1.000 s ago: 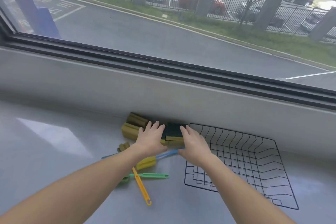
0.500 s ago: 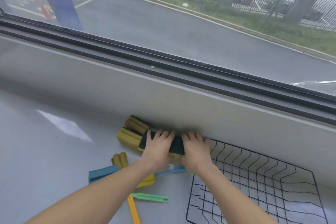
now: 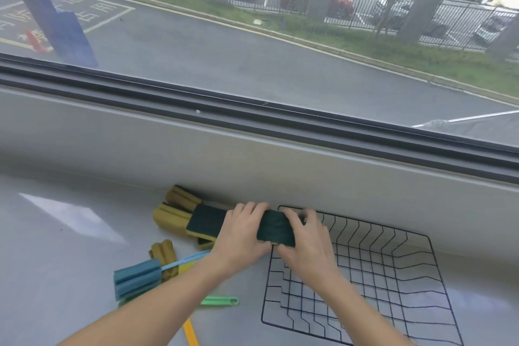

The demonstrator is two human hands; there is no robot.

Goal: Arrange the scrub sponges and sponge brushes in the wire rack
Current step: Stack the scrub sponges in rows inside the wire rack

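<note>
Between my hands, the dark-green scrub sponge (image 3: 276,229) lies crosswise: left hand (image 3: 241,236) fingers curl over its left end, right hand (image 3: 306,241) fingers grip its right end, at the wire rack (image 3: 421,289)'s near-left corner, rack directly rightward.

An indoor window ledge (image 3: 84,233) beside a large window (image 3: 252,50), overlooking a street with parked cars (image 3: 314,0).

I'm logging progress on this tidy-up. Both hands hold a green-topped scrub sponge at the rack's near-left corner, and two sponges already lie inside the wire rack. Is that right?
Not quite. The head view shows the wire rack holding nothing yet. The rest stands: the left hand and right hand hold the green-topped sponge at its corner.
</note>
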